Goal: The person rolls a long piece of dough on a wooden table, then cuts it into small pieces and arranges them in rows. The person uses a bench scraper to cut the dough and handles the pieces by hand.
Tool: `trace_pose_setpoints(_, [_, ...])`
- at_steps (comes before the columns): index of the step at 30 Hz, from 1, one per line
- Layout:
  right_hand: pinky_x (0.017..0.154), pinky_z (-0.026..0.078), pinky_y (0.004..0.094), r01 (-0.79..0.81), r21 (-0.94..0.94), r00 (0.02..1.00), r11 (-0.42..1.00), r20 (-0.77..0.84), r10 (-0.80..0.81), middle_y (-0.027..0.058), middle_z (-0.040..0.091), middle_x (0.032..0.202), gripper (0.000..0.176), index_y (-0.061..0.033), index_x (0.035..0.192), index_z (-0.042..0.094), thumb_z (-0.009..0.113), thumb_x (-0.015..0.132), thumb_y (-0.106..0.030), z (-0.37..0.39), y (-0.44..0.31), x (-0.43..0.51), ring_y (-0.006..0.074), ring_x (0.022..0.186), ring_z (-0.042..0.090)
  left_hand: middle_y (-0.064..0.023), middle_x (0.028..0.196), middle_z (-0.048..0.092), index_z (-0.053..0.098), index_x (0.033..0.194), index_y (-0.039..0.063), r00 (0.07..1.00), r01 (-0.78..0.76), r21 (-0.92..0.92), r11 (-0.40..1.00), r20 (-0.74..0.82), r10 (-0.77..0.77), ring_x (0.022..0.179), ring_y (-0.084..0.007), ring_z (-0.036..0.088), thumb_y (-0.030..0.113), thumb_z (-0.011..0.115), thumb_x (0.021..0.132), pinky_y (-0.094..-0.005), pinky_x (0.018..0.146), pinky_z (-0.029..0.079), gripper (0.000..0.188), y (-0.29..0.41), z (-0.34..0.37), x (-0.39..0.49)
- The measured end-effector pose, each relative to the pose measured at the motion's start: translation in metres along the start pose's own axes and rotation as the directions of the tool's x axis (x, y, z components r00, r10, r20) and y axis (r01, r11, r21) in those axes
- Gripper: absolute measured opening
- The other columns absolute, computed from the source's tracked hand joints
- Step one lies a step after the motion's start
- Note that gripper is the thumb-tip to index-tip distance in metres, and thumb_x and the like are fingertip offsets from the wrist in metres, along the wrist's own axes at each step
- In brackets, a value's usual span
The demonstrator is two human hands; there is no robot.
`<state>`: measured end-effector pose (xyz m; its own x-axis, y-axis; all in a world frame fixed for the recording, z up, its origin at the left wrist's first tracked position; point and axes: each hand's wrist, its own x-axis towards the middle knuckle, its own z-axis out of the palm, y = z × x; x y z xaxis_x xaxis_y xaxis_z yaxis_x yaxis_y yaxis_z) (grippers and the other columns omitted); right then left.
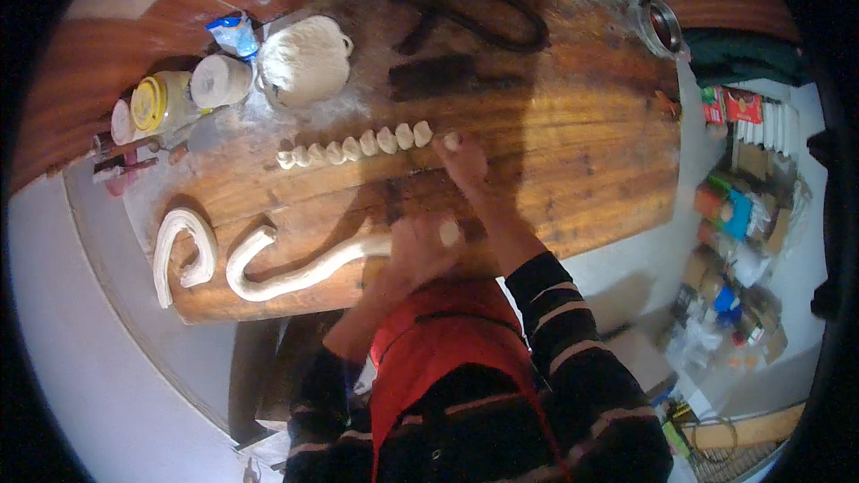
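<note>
My left hand [419, 245] grips one end of a long pale dough rope [315, 282], whose other end curls back on the wooden board. A short round stub of dough [449, 233] pokes out beyond that fist. Farther forward, my right hand [466, 161] has a small dough piece [451, 141] at its fingertips, just right of a slanting row of several dough pieces [369, 143]. Blur hides the exact finger positions. Another thick dough strip [205, 241], bent into a hook, lies at the board's left end.
On the wooden board [604, 168], a flour-covered bowl [305, 60] stands at the back left, beside a yellow-lidded jar [151, 104] and a blue-and-clear bag [235, 35]. A dark looped object [496, 13] lies at the back. A round metal-rimmed container [661, 27] occupies the far right corner.
</note>
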<state>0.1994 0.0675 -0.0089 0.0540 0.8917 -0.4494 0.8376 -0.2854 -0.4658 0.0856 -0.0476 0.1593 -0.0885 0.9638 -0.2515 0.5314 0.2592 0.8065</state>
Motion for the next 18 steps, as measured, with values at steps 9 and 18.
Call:
trace_pose_setpoints(9, [0.077, 0.057, 0.0364, 0.284, 0.213, 0.864, 0.935, 0.365, -0.346, 0.0093, 0.076, 0.093, 0.050, -0.0076, 0.136, 0.058, 0.076, 0.092, -0.022, -0.038, 0.035, -0.026, 0.0204, 0.082, 0.072, -0.0112, 0.113, 0.070, 0.068, 0.122, 0.006, 0.987, 0.148, -0.431, 0.890, 0.123, -0.105, 0.102, -0.0217, 0.068, 0.012, 0.068, 0.094, -0.0370, 0.088, 0.055, 0.029, -0.077, -0.025, -0.018])
trace_pose_setpoints(18, [0.087, 0.056, 0.0456, 0.291, 0.443, 0.750, 0.848, 0.444, -0.490, 0.0186, 0.069, 0.111, 0.056, -0.0074, 0.126, 0.060, 0.082, 0.085, -0.040, -0.055, -0.016, -0.106, 0.0381, 0.100, 0.069, -0.0178, 0.146, 0.049, 0.034, 0.158, 0.012, 0.922, 0.365, -0.572, 0.734, 0.331, -0.201, 0.136, -0.0308, 0.050, 0.021, 0.073, 0.087, -0.0419, 0.110, 0.044, 0.081, -0.086, 0.011, -0.005])
